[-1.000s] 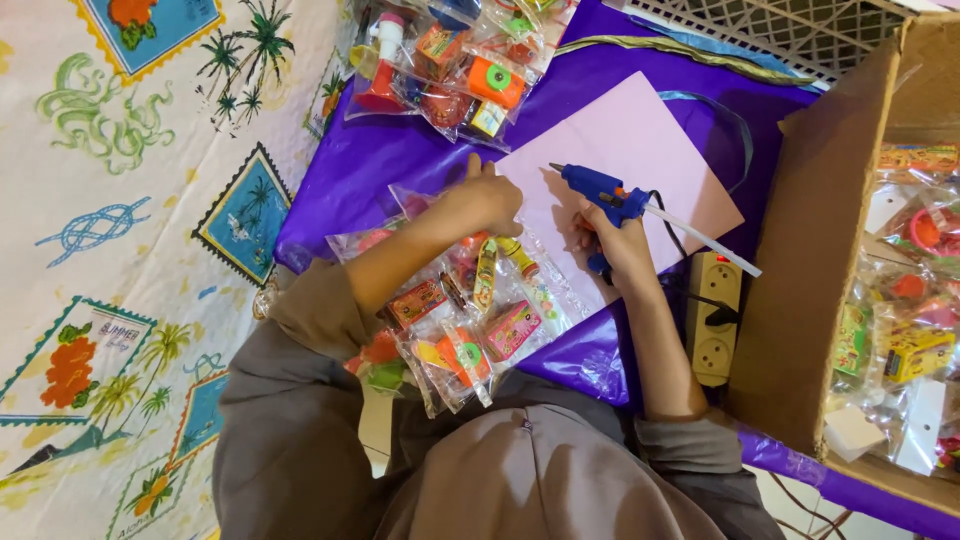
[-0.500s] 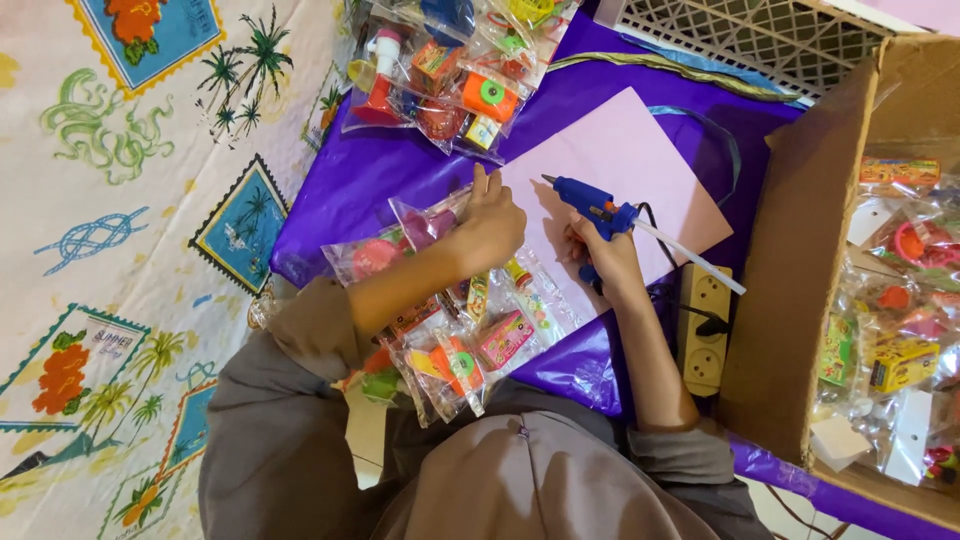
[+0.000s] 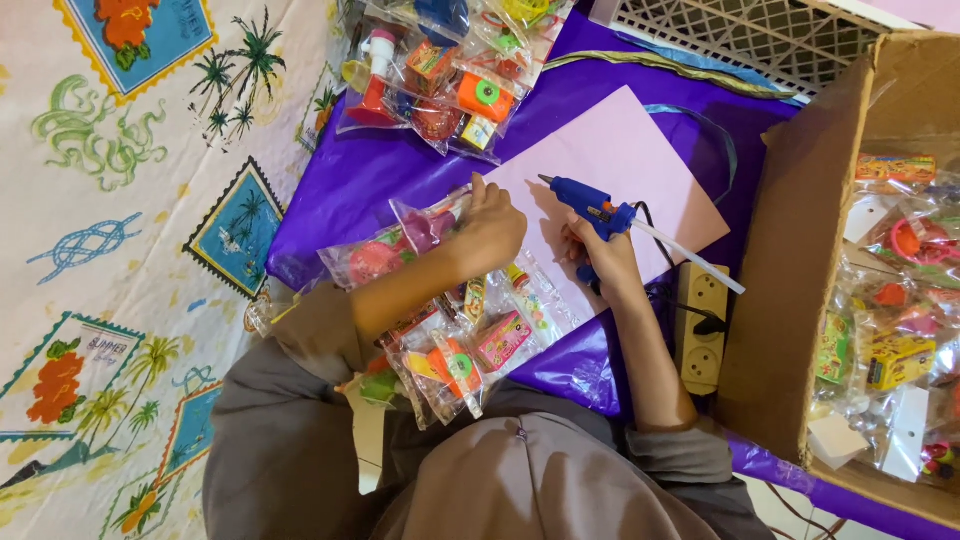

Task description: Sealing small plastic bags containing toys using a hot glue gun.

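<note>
My right hand grips a blue glue gun with a white glue stick poking out of its back; the nozzle points left over a pink sheet of paper. My left hand presses on a clear packet of small toys at the pink sheet's left edge. More clear packets with colourful toys lie under my left forearm, on purple wrapping paper.
A pile of toy packets lies at the far end of the purple paper. A beige power strip sits beside my right arm. An open cardboard box full of toy packets stands at the right. A patterned mat covers the floor on the left.
The view has shifted slightly. My left hand stays on the toy packet, and my right hand holds the glue gun in nearly the same place over the pink sheet.
</note>
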